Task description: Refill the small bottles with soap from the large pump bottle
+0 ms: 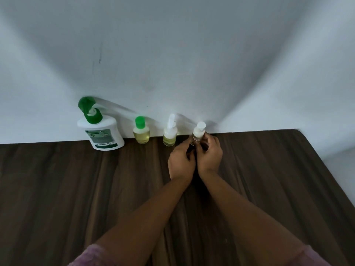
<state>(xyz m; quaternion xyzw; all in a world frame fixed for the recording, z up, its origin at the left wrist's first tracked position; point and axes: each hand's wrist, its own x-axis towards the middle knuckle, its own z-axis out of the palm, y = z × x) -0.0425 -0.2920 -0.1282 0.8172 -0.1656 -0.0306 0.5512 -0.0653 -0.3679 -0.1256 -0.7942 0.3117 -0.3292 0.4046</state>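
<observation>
A large white soap bottle (103,135) with a green flip cap standing open is at the back left, against the wall. To its right stand a small bottle with a green cap (141,133) and a small bottle with a white cap (170,135), both holding yellowish liquid. Further right, a third small white-capped bottle (198,132) is held between both hands. My left hand (181,162) and my right hand (210,152) curl their fingers around its lower body, hiding it. Its cap looks shut.
The dark wood table (76,189) runs up to a white wall (172,64) just behind the bottles. The table's right edge (324,166) slants away at the right. Pink sleeves show at the bottom of the view.
</observation>
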